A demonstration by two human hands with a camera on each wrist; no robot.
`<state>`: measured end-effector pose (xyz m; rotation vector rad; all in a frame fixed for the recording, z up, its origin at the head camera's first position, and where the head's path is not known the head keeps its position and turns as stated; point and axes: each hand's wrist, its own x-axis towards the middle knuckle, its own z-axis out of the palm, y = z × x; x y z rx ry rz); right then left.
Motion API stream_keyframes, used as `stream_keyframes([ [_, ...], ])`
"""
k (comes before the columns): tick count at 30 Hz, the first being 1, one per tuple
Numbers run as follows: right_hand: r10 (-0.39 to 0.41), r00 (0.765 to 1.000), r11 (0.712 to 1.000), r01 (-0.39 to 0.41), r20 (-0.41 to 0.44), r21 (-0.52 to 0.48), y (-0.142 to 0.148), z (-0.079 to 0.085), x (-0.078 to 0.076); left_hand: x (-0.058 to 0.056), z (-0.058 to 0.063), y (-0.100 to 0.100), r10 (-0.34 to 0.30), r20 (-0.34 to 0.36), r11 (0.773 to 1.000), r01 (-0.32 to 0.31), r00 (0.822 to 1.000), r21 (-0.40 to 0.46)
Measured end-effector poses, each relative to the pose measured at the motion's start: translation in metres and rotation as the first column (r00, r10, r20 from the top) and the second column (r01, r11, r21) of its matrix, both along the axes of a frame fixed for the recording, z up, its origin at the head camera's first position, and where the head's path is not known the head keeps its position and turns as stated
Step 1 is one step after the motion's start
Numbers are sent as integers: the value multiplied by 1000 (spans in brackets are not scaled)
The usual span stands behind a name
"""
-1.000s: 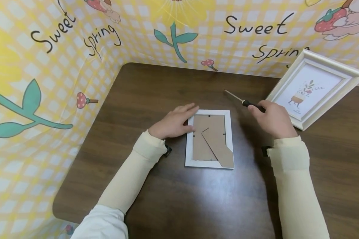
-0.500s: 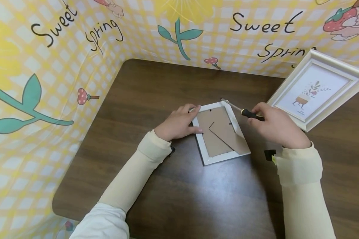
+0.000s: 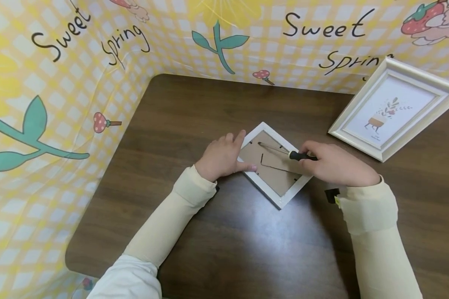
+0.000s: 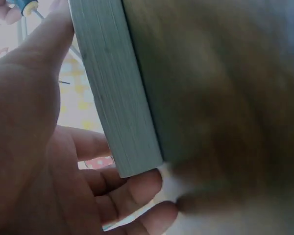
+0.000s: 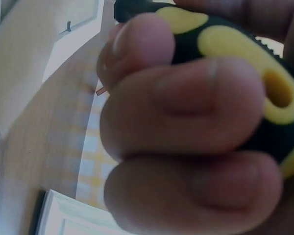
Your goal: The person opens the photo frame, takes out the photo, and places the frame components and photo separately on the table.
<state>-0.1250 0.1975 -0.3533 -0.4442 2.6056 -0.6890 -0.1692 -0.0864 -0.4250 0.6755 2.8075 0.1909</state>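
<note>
A small white picture frame (image 3: 263, 126) lies back side up on the dark table, turned like a diamond, its brown backing board (image 3: 282, 182) showing small black tabs and a stand flap. My left hand (image 3: 220, 157) holds its left corner, thumb on the back and fingers along the outer edge; in the left wrist view the fingers (image 4: 142, 188) curl past the frame's end. My right hand (image 3: 333, 164) grips a screwdriver (image 3: 298, 155) by its black-and-yellow handle (image 5: 235, 44). The screwdriver's tip overlaps the backing board near its upper left edge. The right hand covers the frame's right corner.
A larger cream picture frame (image 3: 396, 108) with a potted-plant print stands tilted at the back right, close beyond the right hand. A yellow checked cloth (image 3: 172, 50) hangs along the table's (image 3: 194, 104) back and left sides.
The small frame has been turned counterclockwise by the left hand, from upright to diamond-wise. The right hand has brought the screwdriver's tip from beyond the frame to over its backing board.
</note>
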Motion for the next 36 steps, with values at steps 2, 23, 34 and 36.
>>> stream_keyframes([
  [2, 11, 1000, 1000, -11, -3, 4, -2, -1, 0, 1, 1, 1, -1, 32, 999, 0, 999, 40],
  [23, 65, 997, 998, -66, 40, 12, 11, -5, -3, -20, 13, -27, -157, 412, 981, 93, 898, 170],
  [34, 76, 993, 997, -76, 89, 2, 15, -8, -5, -24, 11, -20, -113, 492, 991, 65, 863, 114],
  [36, 82, 993, 997, -82, 80, 7, 16, -8, -6, -24, 11, -19, -102, 497, 993, 58, 862, 103],
])
